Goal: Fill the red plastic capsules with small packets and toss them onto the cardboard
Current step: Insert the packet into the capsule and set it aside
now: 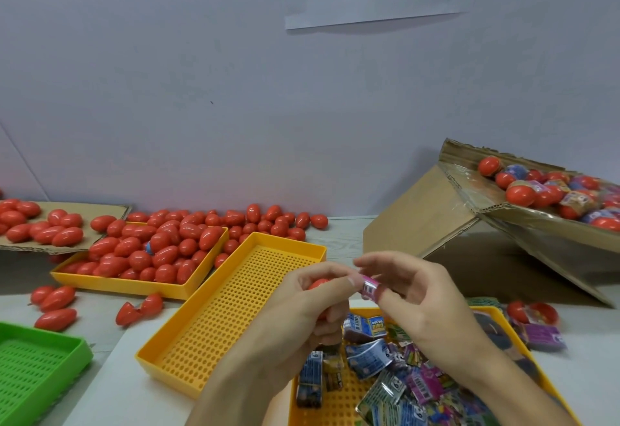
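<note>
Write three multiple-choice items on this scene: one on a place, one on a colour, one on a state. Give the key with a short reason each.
1. Where is the tray of small packets?
A. Under the hands
B. On the far left cardboard
C. Against the wall

2. What colour is the tray at lower left?
A. Yellow
B. Green
C. Blue

3. What is the right hand doing?
A. Resting flat on the table
B. Pinching a pink packet
C. Lifting a tray

Key: 1 A, the packets lie just below both hands. 2 B, its perforated plastic is green. 3 B, its fingers hold the packet beside the red capsule in the left hand.
</note>
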A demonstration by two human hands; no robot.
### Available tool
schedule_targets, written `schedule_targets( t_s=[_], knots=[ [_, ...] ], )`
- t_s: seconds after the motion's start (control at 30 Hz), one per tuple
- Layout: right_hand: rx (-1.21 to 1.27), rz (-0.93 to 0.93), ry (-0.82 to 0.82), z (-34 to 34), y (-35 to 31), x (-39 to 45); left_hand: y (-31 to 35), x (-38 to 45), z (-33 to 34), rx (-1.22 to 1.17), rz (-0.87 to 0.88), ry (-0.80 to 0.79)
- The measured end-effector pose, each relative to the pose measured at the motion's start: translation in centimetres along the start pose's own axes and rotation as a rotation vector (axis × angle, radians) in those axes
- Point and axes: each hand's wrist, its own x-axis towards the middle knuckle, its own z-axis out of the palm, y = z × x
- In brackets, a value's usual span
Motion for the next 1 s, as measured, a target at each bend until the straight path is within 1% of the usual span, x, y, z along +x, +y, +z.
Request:
schedule_targets(
  t_s=[0.13,0.23,0.4,0.63,0.83,0.9,1.0],
  knots=[
    [0.158,0.143,-0.138,-0.1,-0.1,0.1,0.3,-0.1,-0.1,-0.016,0.007,-0.013],
    [0.329,0.243,-0.228,-0.2,0.2,0.2,0.4,-0.3,-0.2,-0.015,-0.004,-0.036],
    [0.501,0.255,-0.268,-0.2,0.2,0.1,0.4,-0.4,-0.2,-0.006,-0.023,-0.048],
    [0.522,0.218,-0.242,0.0,0.0,0.1,0.2,-0.2,-0.2,-0.013,-0.047,-0.051],
    [0.527,0.147,-0.365,-0.4,-0.5,0.0,0.1,-0.2,-0.4,-0.068,-0.049,-0.053],
    [0.469,0.18,-0.359,-0.3,-0.8,0.0,0.1,-0.2,-0.3,-0.076,-0.04,-0.063],
    [0.396,0.229,-0.296,-0.1,-0.6,0.1,0.1,-0.1,-0.3,-0.064,-0.053,-0.076]
  ],
)
